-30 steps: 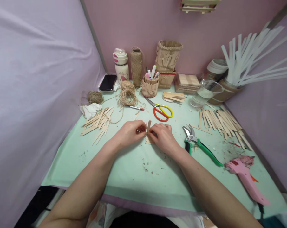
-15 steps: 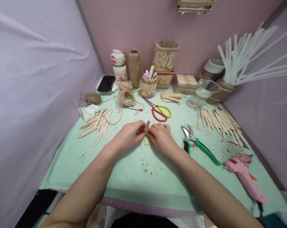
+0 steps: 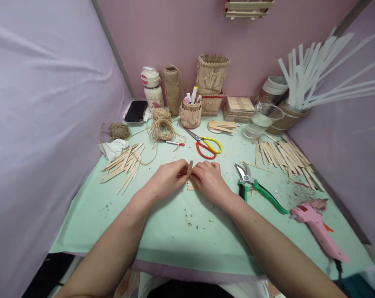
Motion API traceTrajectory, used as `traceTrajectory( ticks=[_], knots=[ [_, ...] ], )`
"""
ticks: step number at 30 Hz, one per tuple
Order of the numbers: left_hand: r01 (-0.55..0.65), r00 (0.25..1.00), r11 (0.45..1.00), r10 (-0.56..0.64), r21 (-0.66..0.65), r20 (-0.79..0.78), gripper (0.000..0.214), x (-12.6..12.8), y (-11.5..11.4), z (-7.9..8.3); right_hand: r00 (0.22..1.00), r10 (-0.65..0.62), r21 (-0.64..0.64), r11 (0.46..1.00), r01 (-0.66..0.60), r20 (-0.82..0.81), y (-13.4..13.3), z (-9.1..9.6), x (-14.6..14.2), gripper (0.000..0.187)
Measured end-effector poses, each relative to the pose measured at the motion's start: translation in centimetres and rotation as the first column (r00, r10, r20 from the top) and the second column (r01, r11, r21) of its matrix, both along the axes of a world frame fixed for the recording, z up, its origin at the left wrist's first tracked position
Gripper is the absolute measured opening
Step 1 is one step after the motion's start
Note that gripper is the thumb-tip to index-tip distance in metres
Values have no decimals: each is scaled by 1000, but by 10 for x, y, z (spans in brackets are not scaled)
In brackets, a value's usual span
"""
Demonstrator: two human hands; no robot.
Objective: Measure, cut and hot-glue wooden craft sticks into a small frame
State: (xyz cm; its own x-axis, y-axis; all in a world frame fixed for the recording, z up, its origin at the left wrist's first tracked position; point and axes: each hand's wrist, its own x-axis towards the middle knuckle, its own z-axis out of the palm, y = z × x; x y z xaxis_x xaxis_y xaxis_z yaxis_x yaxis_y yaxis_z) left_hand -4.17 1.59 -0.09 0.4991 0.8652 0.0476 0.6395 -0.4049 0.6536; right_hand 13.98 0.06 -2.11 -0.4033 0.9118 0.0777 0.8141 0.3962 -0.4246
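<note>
Stick (image 3: 190,167) stands nearly upright at the middle of the table (image 3: 162,231), between the fingertips of both hands and above a small panel (image 3: 192,186) of joined slats. The left hand (image 3: 171,176) pinches it from the left, finger and thumb closed on it. The right hand (image 3: 209,178) has its fingers bent in at the stick's other side, over the panel; they cover the contact, so I cannot tell whether it grasps stick, panel or both. Scissors (image 3: 200,138) lie open beyond the hands, toward the table's far edge, where a pen cup (image 3: 190,118) and twine (image 3: 161,131) stand. Pruners (image 3: 269,196) lie right of the right hand, blades apart. A glue gun (image 3: 319,231) rests by the near right corner. Loose slats lie in two heaps, one (image 3: 125,165) near the left edge, one (image 3: 277,155) near the right.
</note>
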Motion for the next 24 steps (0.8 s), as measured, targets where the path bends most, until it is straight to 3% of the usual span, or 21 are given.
traceTrajectory(
  ticks=[8, 18, 24],
  knots=[
    [-16, 999, 999, 15, -32, -30, 5, 5, -4, 3, 1000, 0, 12, 1000, -1, 30, 1, -1, 0, 23],
    [-205, 951, 978, 209, 41, -228, 2, 27, -17, -6, 1000, -5, 18, 1000, 5, 18, 0, 0, -1, 22],
    [-245, 908, 964, 265, 102, -324, 9, 30, -21, -6, 1000, -4, 21, 1000, 3, 30, 1, 3, -1, 27]
  ],
)
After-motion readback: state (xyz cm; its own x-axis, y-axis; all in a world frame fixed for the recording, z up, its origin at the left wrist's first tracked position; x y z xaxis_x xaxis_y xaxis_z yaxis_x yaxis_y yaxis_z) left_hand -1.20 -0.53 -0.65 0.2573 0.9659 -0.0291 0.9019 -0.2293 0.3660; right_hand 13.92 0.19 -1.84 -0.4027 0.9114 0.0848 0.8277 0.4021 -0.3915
